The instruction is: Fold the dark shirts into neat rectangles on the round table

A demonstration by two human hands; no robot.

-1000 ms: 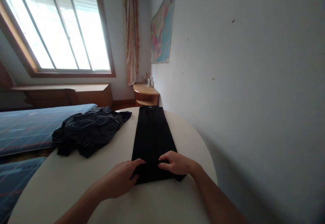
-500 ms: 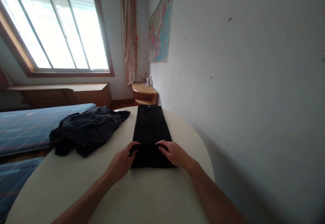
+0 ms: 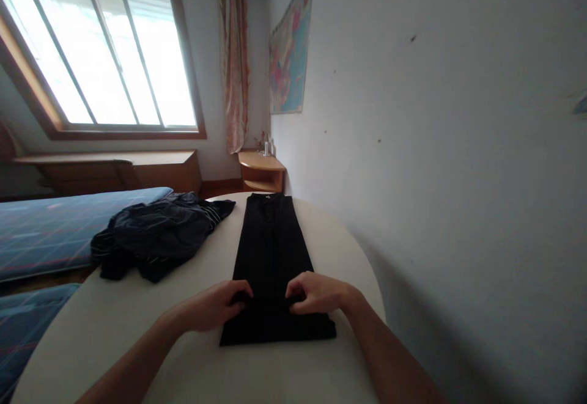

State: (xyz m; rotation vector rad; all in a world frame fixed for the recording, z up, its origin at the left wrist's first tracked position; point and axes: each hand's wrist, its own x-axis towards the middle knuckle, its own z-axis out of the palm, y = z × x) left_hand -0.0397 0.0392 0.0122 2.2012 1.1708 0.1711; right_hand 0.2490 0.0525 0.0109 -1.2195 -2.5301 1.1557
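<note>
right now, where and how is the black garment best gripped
Probably at both side edges toward its near end, the left hand coming from the left and the right hand from the right. The black garment lies flat and long on the pale table, its long edges facing either side.

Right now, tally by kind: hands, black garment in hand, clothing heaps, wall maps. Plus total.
Hands: 2 (left hand, right hand)
In hand: 1 black garment
Heaps: 1 dark clothing heap, pieces in it not countable
Maps: 1 wall map
Total: 5, heap counted as one
</note>
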